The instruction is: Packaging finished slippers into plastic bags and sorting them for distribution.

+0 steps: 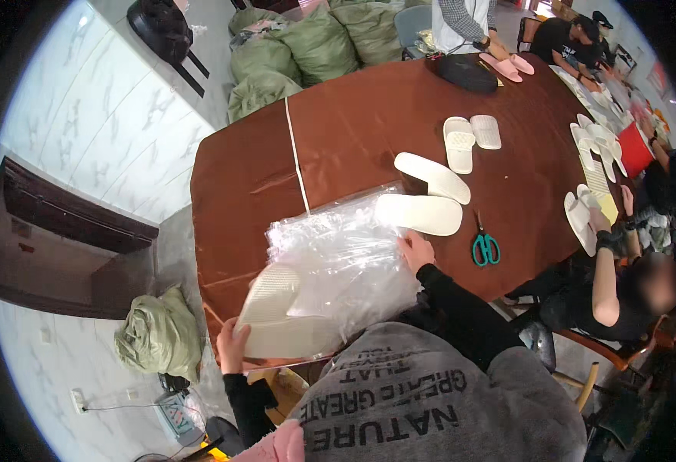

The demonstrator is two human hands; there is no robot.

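Note:
My left hand (232,346) is closed on the outer edge of a cream slipper (265,308) at the table's near left corner. A second cream sole shape (295,337) lies against it, partly covered by clear film. A heap of clear plastic bags (345,254) spreads between my hands. At its right edge my right hand (416,252) has its fingers curled on the film, just below a cream slipper (420,214) lying upside down. Another cream slipper (432,177) lies beyond that one. Scissors with teal handles (485,249) rest right of my right hand.
The brown-covered table (238,185) holds another pair of slippers (459,145), a black bag (467,73) and pink slippers (507,67). Co-workers sit and stand along the far and right sides. Green sacks (318,46) are piled behind; another sack (161,331) stands at left.

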